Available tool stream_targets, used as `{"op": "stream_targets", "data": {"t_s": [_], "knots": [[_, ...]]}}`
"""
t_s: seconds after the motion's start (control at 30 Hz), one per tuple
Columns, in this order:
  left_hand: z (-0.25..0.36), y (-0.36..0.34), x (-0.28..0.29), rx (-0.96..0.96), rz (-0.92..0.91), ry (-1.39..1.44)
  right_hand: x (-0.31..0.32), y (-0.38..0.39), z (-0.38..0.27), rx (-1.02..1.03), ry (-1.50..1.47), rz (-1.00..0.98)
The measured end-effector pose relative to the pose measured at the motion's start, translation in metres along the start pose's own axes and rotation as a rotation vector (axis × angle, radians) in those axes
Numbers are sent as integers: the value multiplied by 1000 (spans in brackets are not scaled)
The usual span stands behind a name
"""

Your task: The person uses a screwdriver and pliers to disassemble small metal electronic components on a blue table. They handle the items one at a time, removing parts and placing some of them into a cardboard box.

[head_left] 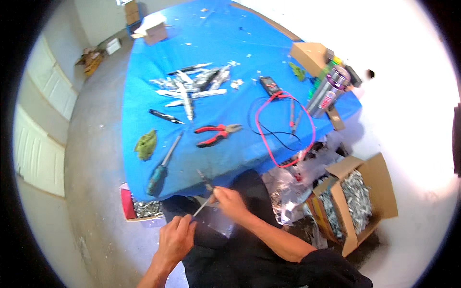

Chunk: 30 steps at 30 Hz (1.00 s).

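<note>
Steel flask (322, 95), at 2 o'clock, carries a red-and-white label (328, 99), its print too blurred to read. Left hand (175, 238), at 7 o'clock, is knuckles up, fingers curled tightly around a thin metal rod (201, 208) that slants between 1 and 2 o'clock toward the right hand (230, 203). That one, at 6 o'clock, its forearm entering from 5, has thumb and fingers clamped on a slim grey piece (204, 179) pointing to 11. Rod and piece are by the table's (230, 165) near edge; whether they touch is unclear. Red-handled pliers (221, 134) lie near centre.
</note>
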State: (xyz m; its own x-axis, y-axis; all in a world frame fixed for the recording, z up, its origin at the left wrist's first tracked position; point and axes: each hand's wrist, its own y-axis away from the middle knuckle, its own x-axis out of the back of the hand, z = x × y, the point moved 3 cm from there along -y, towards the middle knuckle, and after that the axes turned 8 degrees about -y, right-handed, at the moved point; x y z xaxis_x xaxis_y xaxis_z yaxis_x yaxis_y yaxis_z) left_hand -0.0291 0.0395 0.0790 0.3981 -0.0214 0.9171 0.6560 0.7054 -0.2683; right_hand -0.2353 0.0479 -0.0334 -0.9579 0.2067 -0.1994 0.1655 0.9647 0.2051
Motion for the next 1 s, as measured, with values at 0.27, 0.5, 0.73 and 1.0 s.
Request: {"op": "stream_targets", "data": {"t_s": [0.27,0.5,0.73,1.0], "knots": [[-27,-2,-10,982,-363,950,4,0,5,-14,-37,34],[-10,-1,-12,187,-27,201,12,-1,14,-54,-104,15],[22,11,-9,147,-13,41,15,14,5,-46,-187,1],[-4,26,-15,939,-399,1154,10,37,-7,63,-170,-16]]}}
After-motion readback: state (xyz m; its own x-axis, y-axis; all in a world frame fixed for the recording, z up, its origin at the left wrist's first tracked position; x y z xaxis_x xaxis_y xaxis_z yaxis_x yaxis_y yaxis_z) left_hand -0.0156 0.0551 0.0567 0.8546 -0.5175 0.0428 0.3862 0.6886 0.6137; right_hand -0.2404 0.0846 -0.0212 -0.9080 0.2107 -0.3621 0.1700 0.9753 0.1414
